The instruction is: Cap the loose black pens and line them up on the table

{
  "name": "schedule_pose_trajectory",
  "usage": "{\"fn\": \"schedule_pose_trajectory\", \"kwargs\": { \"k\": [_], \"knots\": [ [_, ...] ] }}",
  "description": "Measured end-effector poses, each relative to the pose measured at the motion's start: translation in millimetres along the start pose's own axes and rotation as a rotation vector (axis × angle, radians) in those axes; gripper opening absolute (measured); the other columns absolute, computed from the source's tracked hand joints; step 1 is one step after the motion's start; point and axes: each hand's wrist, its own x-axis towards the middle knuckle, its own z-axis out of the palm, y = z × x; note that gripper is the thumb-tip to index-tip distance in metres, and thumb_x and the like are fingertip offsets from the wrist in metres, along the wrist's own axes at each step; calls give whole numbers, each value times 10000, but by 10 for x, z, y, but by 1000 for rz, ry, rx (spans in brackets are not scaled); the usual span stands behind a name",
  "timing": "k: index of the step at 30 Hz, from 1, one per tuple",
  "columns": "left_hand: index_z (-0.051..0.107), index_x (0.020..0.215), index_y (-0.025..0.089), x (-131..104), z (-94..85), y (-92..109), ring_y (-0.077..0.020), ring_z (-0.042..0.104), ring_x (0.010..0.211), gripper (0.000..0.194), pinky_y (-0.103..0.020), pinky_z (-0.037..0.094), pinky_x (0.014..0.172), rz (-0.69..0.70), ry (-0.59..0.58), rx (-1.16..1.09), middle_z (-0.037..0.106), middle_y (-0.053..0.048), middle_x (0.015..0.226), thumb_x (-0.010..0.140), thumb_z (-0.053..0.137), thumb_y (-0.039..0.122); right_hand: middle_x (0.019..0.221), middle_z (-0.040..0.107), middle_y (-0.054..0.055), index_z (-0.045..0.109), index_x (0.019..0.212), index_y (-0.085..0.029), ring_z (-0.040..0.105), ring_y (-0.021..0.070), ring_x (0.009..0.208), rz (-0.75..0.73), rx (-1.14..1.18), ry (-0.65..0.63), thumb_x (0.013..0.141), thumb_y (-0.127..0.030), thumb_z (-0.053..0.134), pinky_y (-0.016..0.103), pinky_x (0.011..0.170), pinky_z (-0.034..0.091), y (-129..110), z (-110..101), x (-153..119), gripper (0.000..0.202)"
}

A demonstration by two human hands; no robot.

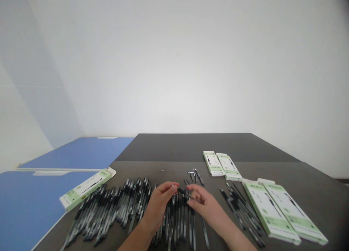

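Both hands are above the near part of the tabletop [272, 171]. Pen [184, 192]: between the two hands, tilted, running from the left fingertips down toward the right fingers. Left hand [163, 200]: thumb and forefinger pinched together at the pen's left end. Right hand [203, 202]: fingers curled, thumb and fingertips about the pen's other end; exact contact too small to tell.

Beneath and beside the hands: loose dark-and-clear pens [120, 207], a wide spread reaching well to the left, more lying under and between the wrists. Right of the right hand, apart from it: a smaller group of pens [242, 211], slanted. Just beside that group, two green-and-white boxes [283, 211] lie flat, side by side. At the left edge of the spread, one green-and-white carton [87, 189], set at an angle.

Beyond the hands: a few short dark pieces [195, 175], blurred. Farther right, two more boxes [222, 166], flat.

Surface: dark grey, a darker band at the far end. Blue panels [81, 153] to the left. Behind all: plain pale wall [177, 62].
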Motion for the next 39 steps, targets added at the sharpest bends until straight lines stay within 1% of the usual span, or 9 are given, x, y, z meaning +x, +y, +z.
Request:
{"fn": "schedule_pose_trajectory", "kwargs": {
  "k": [2, 7, 11, 14, 20, 23, 27, 33, 39],
  "knots": [
    [696, 796, 161, 1, 1, 2, -128, 537, 666, 233, -234, 419, 666, 2, 0, 22, 640, -11, 703, 644, 712, 337, 521, 436, -67, 634, 831, -179, 366, 84, 489, -45, -52, 29, 639, -435, 674, 204, 472, 257, -5, -1, 2, 322],
    [692, 751, 168, -21, 6, 17, -123, 540, 659, 216, -237, 415, 674, 14, -83, -22, 627, 1, 674, 626, 722, 341, 418, 332, -91, 629, 829, -138, 175, 54, 372, 163, 223, -246, 812, -499, 458, 202, 392, 134, 27, -19, -49, 400],
    [697, 787, 168, 7, 9, 6, -130, 539, 680, 220, -233, 413, 676, 34, 5, 72, 640, -6, 703, 660, 697, 347, 549, 488, -47, 634, 888, -170, 357, 75, 464, -1, 24, -40, 714, -419, 609, 196, 453, 256, 52, -4, 6, 305],
    [698, 784, 157, 23, 12, -28, -134, 547, 696, 232, -235, 423, 683, 36, 39, 46, 647, -17, 727, 648, 707, 344, 589, 477, -37, 648, 742, -171, 402, 92, 560, -89, -93, 35, 676, -364, 649, 201, 503, 275, 21, 11, 20, 204],
    [683, 809, 158, 51, 66, -22, -133, 578, 693, 245, -233, 455, 682, 32, -48, 5, 665, -28, 758, 671, 686, 359, 445, 310, -98, 601, 752, -138, 146, 40, 379, 203, 385, -265, 769, -450, 549, 208, 394, 88, -28, -31, -57, 316],
    [641, 998, 161, 245, 106, 54, -172, 607, 851, 308, -265, 462, 781, 134, -184, 334, 678, -67, 927, 801, 532, 372, 452, 321, -96, 604, 768, -134, 161, 41, 379, 142, 382, -129, 763, -452, 559, 206, 391, 89, -17, -110, -17, 321],
    [534, 1174, 165, 678, 133, 84, -190, 575, 988, 352, -324, 421, 891, 371, -338, 1121, 638, -97, 1079, 874, 374, 255, 459, 328, -92, 615, 792, -138, 214, 54, 409, 26, 246, 237, 745, -485, 563, 202, 406, 115, 12, -240, 83, 355],
    [658, 878, 229, 1054, 147, -132, -195, 553, 1033, 233, -310, 369, 955, 437, -599, 1323, 650, -29, 1052, 703, 584, 95, 451, 342, -94, 614, 785, -143, 216, 62, 395, 20, 234, 339, 695, -530, 581, 213, 402, 122, 81, -317, 166, 399],
    [629, 852, 191, 1050, 53, -102, -219, 600, 899, 123, -336, 440, 839, 451, -459, 1330, 673, -56, 896, 753, 557, 203, 473, 424, -60, 658, 785, -153, 382, 102, 462, -70, -62, 378, 772, -461, 508, 219, 463, 267, 65, -344, 168, 343]
  ]
}}
